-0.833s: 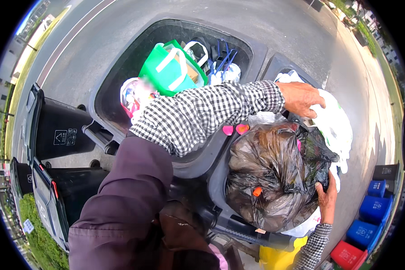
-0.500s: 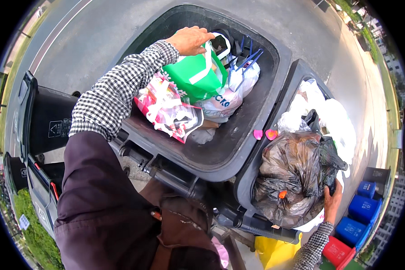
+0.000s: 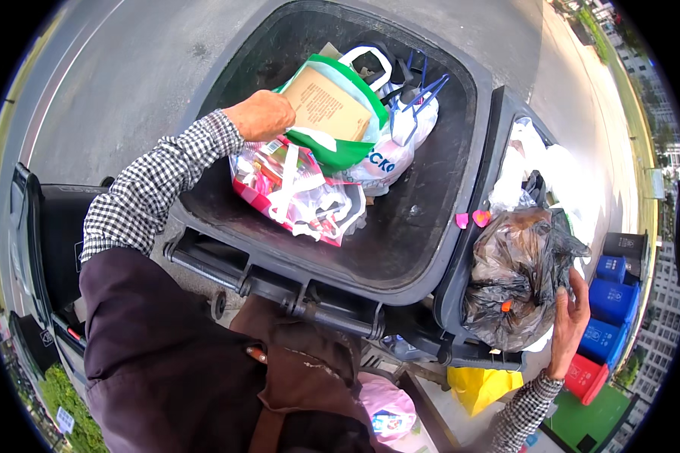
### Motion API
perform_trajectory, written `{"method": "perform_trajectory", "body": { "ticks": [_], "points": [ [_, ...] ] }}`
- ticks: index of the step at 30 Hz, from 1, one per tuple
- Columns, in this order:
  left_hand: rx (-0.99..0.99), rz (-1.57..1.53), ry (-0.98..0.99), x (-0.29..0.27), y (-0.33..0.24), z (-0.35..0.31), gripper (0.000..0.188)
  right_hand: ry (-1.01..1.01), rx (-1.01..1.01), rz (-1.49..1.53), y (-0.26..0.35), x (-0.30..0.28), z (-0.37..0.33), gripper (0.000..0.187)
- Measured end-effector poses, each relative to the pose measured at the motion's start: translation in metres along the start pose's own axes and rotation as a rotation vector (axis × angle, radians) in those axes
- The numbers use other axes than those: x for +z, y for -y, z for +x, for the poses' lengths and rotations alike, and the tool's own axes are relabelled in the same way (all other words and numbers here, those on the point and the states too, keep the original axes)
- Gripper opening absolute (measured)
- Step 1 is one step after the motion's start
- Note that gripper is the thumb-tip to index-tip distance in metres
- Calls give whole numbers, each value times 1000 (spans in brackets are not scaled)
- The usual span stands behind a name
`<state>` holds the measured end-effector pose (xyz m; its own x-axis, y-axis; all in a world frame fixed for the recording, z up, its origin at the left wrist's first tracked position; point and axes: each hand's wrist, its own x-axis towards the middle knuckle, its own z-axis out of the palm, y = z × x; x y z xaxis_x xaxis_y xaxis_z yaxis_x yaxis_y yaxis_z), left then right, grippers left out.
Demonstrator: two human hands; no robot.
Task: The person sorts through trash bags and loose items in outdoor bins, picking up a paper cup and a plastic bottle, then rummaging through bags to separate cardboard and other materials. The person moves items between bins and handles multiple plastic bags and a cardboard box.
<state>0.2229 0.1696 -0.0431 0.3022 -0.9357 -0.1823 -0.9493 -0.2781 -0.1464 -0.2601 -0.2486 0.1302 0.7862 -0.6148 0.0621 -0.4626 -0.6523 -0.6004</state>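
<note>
My left hand is closed on the near-left edge of a green shopping bag inside the large black wheeled bin. The bag's mouth gapes, and a brown cardboard piece shows inside it. Just below lies a pink and clear bag with white straps. Beside the green bag sits a white plastic bag with blue ties. At the right, my right hand has its fingers apart, against or very near a dark, see-through garbage bag heaped in a second black bin.
White bags bulge from the second bin. A yellow bag and a pink bag are below. More dark bins stand at the left. Blue bins and a red bin line the right side.
My left hand has moved from the green bag's white handle to its near-left edge, and the bag has tipped open, showing cardboard. My right hand's fingers have spread beside the dark bag.
</note>
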Motion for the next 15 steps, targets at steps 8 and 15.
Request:
{"method": "perform_trajectory", "body": {
  "ticks": [8,15],
  "points": [
    [145,22,-19,-4,-74,-76,10,419,-338,38,123,150,66,30],
    [160,24,-28,-22,-122,-105,12,334,-828,160,160,320,134,35]
  ]
}}
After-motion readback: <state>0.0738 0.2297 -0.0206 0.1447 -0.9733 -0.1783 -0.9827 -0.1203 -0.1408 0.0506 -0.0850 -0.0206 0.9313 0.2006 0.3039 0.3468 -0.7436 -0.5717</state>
